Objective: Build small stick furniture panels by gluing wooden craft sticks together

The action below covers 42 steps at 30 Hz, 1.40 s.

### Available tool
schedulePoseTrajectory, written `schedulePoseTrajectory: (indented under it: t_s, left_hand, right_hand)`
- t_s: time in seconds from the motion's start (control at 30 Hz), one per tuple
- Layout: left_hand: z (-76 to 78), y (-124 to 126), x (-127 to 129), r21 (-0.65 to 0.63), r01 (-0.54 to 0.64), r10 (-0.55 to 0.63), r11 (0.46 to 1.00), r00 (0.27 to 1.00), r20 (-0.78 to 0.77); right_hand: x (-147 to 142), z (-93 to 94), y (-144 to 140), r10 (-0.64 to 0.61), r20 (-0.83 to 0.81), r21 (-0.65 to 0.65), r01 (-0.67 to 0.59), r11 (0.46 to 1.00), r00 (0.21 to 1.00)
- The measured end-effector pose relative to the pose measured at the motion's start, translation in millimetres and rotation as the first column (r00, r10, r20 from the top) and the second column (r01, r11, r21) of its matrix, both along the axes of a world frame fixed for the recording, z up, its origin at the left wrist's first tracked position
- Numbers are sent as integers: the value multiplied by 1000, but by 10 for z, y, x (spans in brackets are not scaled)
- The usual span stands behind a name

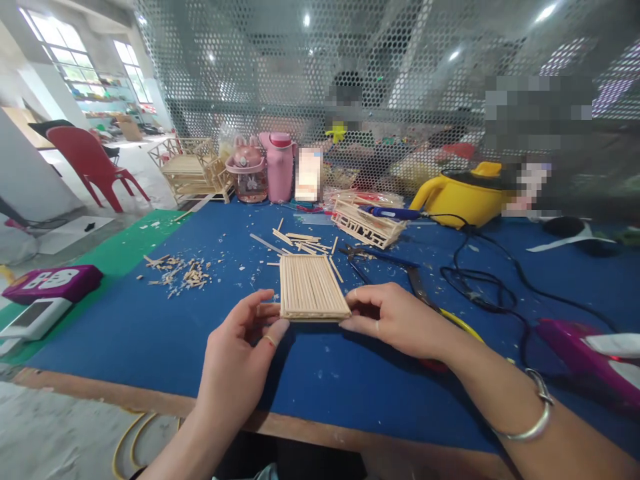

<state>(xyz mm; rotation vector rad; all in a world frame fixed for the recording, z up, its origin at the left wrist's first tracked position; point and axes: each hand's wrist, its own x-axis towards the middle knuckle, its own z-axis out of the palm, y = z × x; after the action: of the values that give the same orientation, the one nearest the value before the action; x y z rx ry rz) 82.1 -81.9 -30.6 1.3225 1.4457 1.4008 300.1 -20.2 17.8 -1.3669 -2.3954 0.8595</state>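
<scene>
A small square panel of wooden sticks [313, 287], laid side by side, is held between my two hands over the blue tabletop. My left hand [250, 333] grips its near left corner, thumb at the front edge and fingers at the side. At the opposite corner, the thumb and fingers of my right hand [383, 310] pinch the near right edge. Just beyond the panel lie loose sticks [303, 240]. Beside my right hand are pliers [370, 255] and a pair of scissors [417, 283], partly hidden by my forearm.
Broken stick scraps [185, 273] lie to the left. Behind stand a stick frame [367, 225], a glue gun [393, 212] with a trailing black cable [493, 303], a yellow pot [463, 197], a pink flask [280, 167] and a stick-built model [193, 167]. A perforated metal screen [280, 80] rises behind.
</scene>
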Motion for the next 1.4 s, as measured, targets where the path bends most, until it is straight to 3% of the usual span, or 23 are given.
schedulePoseTrajectory:
  t_s: [0.13,0.33,0.7,1.07,1.17,1.27,1.4]
  left_hand:
    - [53,-16,83,83,-41,29,996,990,138]
    - [57,-49,196,125,-2,-18,992,987,161]
    - [52,-176,303,186,184,-178,965,983,-48]
    - [43,-194,278,134,251,-231,959,961,-151]
    - [16,-206,263,135,249,-217,959,952,-214]
    - [-1,-217,253,117,280,-233,953,922,-309]
    - [16,-202,266,110,361,-284,926,858,-428]
  right_hand:
    - [15,23,14,-42,-22,24,42,999,999]
    - [42,-32,72,-61,-35,-7,61,998,997]
    - [48,-135,184,-159,-222,-156,126,980,962]
    - [79,-219,250,-206,-293,-224,142,964,934]
    - [29,-187,220,-228,-376,-263,133,956,898]
    - [-50,-126,162,-311,-548,-450,40,892,776]
    - [-120,-58,93,-469,-669,-678,-216,703,577]
